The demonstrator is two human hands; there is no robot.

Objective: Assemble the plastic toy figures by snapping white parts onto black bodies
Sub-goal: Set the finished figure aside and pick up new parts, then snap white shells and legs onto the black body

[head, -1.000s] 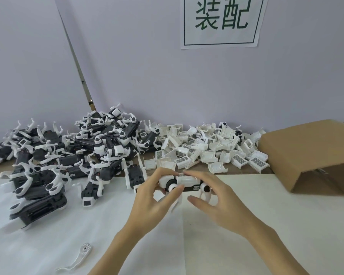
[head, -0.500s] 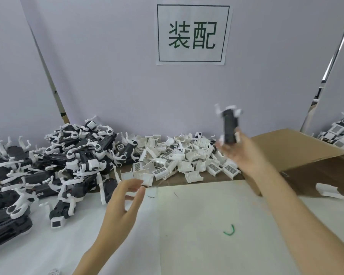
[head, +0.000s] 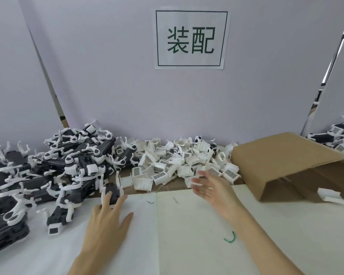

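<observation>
A heap of black bodies with white limbs (head: pixel 54 175) fills the table's left side. My left hand (head: pixel 107 217) lies flat with straight fingers, its fingertips touching one black body (head: pixel 112 192) at the heap's near edge. A pile of loose white parts (head: pixel 179 165) lies along the wall in the middle. My right hand (head: pixel 211 189) hovers open and empty, blurred, just in front of that pile.
An open cardboard box (head: pixel 286 161) lies on its side at the right, with a white part (head: pixel 330 195) at its mouth. More assembled figures (head: pixel 334 137) are piled behind it. A green wire scrap (head: pixel 230 238) lies on the white table sheet (head: pixel 187 235). A paper sign (head: pixel 192 39) hangs on the wall.
My right hand no longer holds the assembled figure it had lifted toward the right; it has come back down, empty, to the white parts. My left hand moved forward onto a black body.
</observation>
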